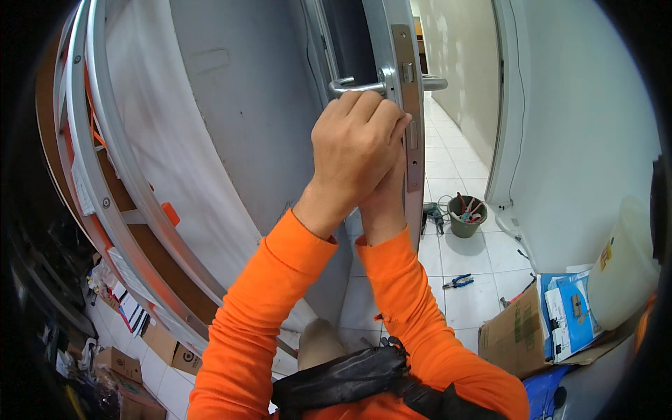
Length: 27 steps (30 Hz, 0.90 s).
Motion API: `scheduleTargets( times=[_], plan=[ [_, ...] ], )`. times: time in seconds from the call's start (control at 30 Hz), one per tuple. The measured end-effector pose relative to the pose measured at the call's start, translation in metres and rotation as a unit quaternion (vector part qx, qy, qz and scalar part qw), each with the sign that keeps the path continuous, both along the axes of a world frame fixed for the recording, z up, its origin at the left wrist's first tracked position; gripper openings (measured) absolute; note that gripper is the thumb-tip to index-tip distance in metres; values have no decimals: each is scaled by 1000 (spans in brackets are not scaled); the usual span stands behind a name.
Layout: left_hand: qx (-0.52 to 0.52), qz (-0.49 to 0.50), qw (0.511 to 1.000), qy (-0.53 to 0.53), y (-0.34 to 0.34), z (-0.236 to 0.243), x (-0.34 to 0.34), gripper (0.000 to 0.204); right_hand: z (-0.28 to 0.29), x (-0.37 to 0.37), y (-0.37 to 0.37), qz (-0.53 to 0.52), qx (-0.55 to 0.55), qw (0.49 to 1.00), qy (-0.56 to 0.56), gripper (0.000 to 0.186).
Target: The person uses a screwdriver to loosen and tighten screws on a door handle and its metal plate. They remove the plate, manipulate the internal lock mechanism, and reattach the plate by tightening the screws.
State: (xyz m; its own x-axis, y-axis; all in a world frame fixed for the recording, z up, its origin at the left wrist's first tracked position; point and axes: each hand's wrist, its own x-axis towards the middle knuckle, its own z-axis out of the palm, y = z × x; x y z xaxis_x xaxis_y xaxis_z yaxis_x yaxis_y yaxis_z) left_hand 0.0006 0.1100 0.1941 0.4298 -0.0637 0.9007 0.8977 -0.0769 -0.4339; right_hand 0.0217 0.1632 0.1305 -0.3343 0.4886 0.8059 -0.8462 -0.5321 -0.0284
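Both my hands are together at the edge of a grey door (383,21), just under its silver lever handle (357,87). My left hand (357,140) is closed, knuckles up, close beside the metal lock plate (413,105) set in the door edge. Whatever its fingers hold, if anything, is hidden. Behind and below it is my right hand (387,203), of which mostly the wrist and lower part show. Its fingers are largely covered by the left hand. A latch sticks out of the plate above my hands.
An aluminium ladder (105,161) stands at the left. On the tiled floor are pliers (458,281), a power drill (434,217) and a bucket of tools (465,227). At the right, a cardboard box (514,332) holds blue folders beside a translucent bin (623,273).
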Motion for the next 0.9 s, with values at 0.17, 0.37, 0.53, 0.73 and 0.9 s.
scheduleTargets(
  times=[0.17,0.37,0.53,0.73,0.9],
  plan=[
    [-8,2,999,38,-1,7,-3,18,-4,-8,15,102,21,994,26,37],
    [-6,-36,999,-37,-1,-6,-10,15,-9,-13,22,96,3,995,10,35],
    [7,-4,1000,29,-2,7,-8,15,2,0,5,110,-64,992,-10,33],
    [-32,-32,999,27,-7,1,-13,11,11,7,2,69,-115,990,-43,30],
    [-78,-129,982,-109,-12,-9,-32,9,11,0,-2,-89,-96,988,-81,26]
  ],
)
